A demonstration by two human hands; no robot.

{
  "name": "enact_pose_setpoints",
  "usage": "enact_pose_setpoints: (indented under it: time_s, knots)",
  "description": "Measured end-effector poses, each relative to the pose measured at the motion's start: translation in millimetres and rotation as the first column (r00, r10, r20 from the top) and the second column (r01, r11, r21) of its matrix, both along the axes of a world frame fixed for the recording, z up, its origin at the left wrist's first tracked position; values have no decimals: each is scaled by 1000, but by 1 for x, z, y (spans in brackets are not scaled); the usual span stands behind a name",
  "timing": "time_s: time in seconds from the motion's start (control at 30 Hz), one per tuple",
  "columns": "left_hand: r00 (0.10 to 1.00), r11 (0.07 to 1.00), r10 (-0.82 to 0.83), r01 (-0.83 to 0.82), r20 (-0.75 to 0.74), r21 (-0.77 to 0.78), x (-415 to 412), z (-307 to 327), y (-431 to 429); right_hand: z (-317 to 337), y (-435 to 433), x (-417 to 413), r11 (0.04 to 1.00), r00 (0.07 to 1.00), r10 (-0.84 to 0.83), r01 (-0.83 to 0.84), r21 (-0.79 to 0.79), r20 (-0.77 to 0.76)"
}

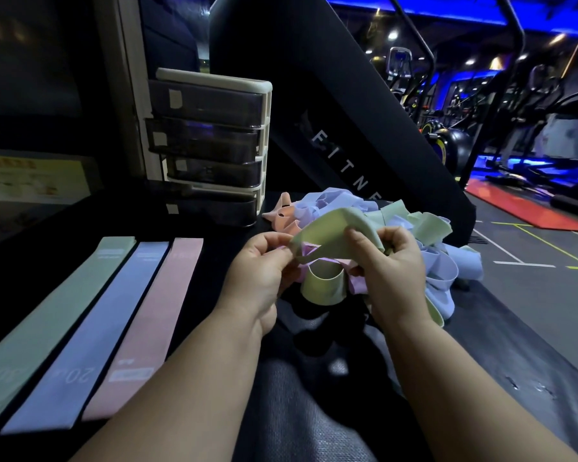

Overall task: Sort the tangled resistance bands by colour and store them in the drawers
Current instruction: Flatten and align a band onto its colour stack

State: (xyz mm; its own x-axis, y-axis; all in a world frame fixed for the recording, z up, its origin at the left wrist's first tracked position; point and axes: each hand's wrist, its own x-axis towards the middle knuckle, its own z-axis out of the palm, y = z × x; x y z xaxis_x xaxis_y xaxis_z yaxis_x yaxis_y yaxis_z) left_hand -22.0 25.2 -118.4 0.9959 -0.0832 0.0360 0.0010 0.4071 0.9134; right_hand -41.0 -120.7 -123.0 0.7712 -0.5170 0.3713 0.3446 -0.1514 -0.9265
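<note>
A tangled heap of resistance bands, pale blue, green, yellow, pink and orange, lies on the dark surface right of centre. In front of it I hold a pale yellow-green band lifted off the heap. My left hand pinches its left end and my right hand pinches its right part. A lilac-pink band is wound around its lower loop. A small drawer unit with several dark translucent drawers stands behind; its bottom drawer is pulled out.
A green band, a blue one and a pink one lie flat side by side at the left. A black fitness machine panel rises behind the heap. The gym floor with machines drops off to the right.
</note>
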Motion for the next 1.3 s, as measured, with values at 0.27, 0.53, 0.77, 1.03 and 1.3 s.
enact_pose_setpoints:
  time_s: [0.27, 0.53, 0.77, 1.03, 1.3]
  knots:
    - [979, 949, -191, 166, -70, -269, 0, 5, 4, 1, -8, 1, 1000, 1000, 0, -1, 20, 16]
    - [968, 940, -237, 208, -80, -271, -4, 10, 4, 3, -13, 2, 999, 999, 33, -32, -16, 39]
    - [996, 995, -93, 93, 17, -29, -4, 5, -1, 5, -6, -1, 983, 992, 121, -118, -144, 19]
    - [976, 924, -210, 218, 60, -315, -3, 9, 1, 4, -17, 3, 989, 991, 131, -133, 59, 24]
    - [936, 888, -288, 339, 201, -309, 2, 3, 6, 5, -19, 5, 992, 994, 107, -109, 67, 36]
